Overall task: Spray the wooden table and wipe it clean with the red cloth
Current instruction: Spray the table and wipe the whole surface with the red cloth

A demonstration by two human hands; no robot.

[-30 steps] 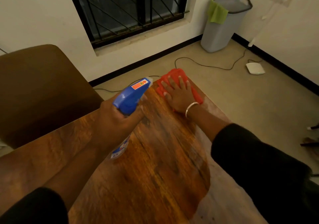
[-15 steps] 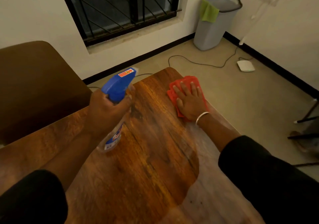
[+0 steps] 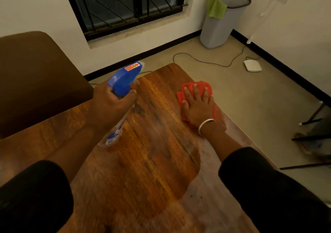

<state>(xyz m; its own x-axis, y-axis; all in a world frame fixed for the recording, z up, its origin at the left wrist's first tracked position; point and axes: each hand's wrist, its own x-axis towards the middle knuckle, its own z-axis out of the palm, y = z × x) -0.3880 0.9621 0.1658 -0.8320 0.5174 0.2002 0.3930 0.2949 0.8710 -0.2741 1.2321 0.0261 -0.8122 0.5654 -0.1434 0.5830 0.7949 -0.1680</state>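
Note:
The wooden table (image 3: 146, 161) fills the lower part of the view; its right side looks pale and dusty, the middle dark and glossy. My left hand (image 3: 109, 107) grips a spray bottle (image 3: 125, 79) with a blue trigger head, held above the table's middle, nozzle pointing to the far right. My right hand (image 3: 198, 107) lies flat, fingers spread, pressing the folded red cloth (image 3: 196, 87) onto the table near its far right edge. A white bangle sits on that wrist.
A brown chair back (image 3: 35, 82) stands at the table's left. On the floor beyond are a grey bin (image 3: 220, 24) with a green cloth, a black cable (image 3: 206, 61) and a white box (image 3: 252, 65). Dark chair legs (image 3: 311, 121) stand at the right.
My right hand has slid the red cloth from the far corner back along the table's right edge toward me. The spray bottle stays held above the table.

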